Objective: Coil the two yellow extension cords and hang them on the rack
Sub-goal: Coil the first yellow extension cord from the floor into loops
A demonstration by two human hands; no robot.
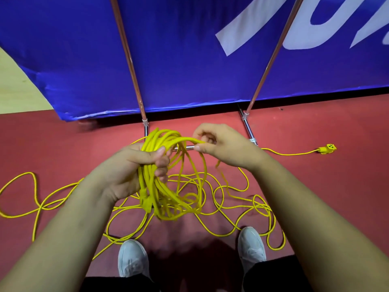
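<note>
While the coil (151,186) is half made: winding the first cord seems the step in hand.
Left hand (130,167): curled round the bundled loops, centre.
Right hand (221,144): pinches the newest loop, just right.
Next move: probably lay that loop into the left grip, then draw more slack.
Loose cord (292,154): thin, round, yellow, tangled across the red floor (336,197); socket end (327,149) far right.

One wide-angle camera, worn on the head, looks forward and steeply down at the foot of the blue banner (179,76). It sits close: the left hand (130,165) and right hand (225,146), holding the yellow cord coil (153,186), fill mid-frame before the banner; the lens seems to bow its lower edge.
</note>
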